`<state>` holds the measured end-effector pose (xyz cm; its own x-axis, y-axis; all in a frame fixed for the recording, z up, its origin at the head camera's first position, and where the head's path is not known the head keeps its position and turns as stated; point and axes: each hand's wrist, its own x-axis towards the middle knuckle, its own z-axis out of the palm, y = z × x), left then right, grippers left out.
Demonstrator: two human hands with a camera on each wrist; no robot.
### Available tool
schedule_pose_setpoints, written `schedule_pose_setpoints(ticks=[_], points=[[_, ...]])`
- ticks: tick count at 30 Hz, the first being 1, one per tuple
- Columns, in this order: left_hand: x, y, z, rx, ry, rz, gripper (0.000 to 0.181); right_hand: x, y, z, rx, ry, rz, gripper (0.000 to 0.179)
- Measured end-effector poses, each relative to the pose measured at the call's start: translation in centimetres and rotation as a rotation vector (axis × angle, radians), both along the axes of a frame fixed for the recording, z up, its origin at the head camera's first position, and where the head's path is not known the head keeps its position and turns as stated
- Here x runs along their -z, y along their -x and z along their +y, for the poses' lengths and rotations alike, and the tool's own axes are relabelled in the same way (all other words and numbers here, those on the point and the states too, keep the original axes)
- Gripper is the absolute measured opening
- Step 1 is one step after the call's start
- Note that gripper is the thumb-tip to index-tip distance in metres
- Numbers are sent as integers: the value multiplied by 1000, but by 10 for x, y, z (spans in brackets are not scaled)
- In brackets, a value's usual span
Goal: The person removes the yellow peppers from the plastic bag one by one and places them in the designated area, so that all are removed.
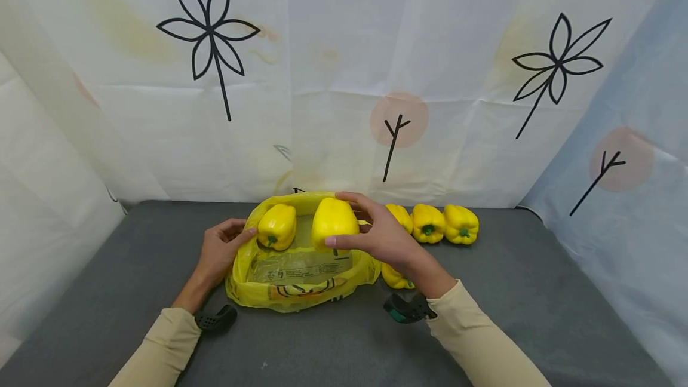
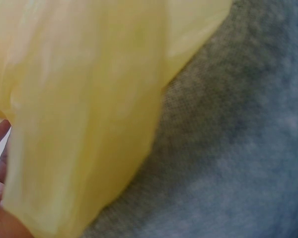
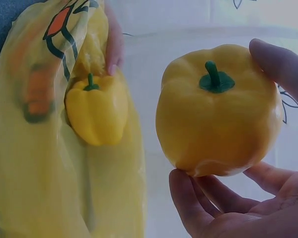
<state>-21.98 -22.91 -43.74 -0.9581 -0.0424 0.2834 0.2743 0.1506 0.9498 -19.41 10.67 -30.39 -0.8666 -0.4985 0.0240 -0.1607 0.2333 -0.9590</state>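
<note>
My right hand (image 1: 384,232) grips a yellow bell pepper (image 1: 334,223) between thumb and fingers, over the right part of an opened yellow plastic bag (image 1: 301,297). In the right wrist view this held pepper (image 3: 218,114) shows its green stem facing the camera. Another yellow bell pepper (image 1: 277,226) sits inside the bag at its left side. At the bag's left rim, my left hand (image 1: 223,249) pinches the plastic, the thumb lying at the rim. The left wrist view is mostly filled by the bag's side (image 2: 89,109), with a few fingers at its left edge.
Right of the bag, more yellow bell peppers stand in a back row, among them a middle one (image 1: 427,224) and a right one (image 1: 461,224). A nearer pepper (image 1: 396,278) is partly hidden by my right wrist. Printed cloth (image 1: 333,106) hangs behind the grey table (image 1: 527,315).
</note>
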Motion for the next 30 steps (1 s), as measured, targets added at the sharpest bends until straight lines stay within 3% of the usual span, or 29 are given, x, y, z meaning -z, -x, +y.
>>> schedule_pose_setpoints(ticks=[30], points=[[1,1,-1,4,-1,-5,33,-5,-9,73,71,27,58,80]])
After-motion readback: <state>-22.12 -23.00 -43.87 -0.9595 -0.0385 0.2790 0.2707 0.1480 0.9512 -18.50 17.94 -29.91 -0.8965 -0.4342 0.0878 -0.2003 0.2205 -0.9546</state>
